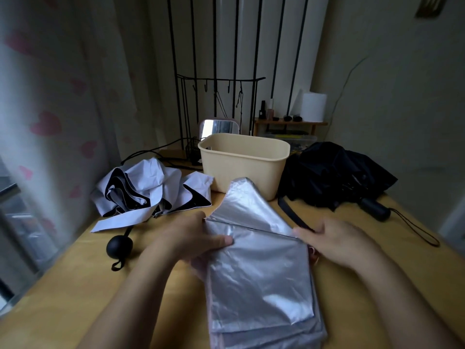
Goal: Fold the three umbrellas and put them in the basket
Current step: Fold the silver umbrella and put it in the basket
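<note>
A half-folded, shiny silver fabric umbrella (256,273) is held above the yellow wooden counter (75,285). Its long axis runs from the near edge away toward the beige plastic basket (241,172), and its pointed far flap almost reaches the basket's front wall. The left hand (193,240) is curled round the canopy's left edge, thumb laid on top. The right hand (337,243) pinches the right edge at a rib. A crumpled white, black-lined umbrella (151,187) lies left of the basket and a loose black umbrella (334,175) lies right of it.
</note>
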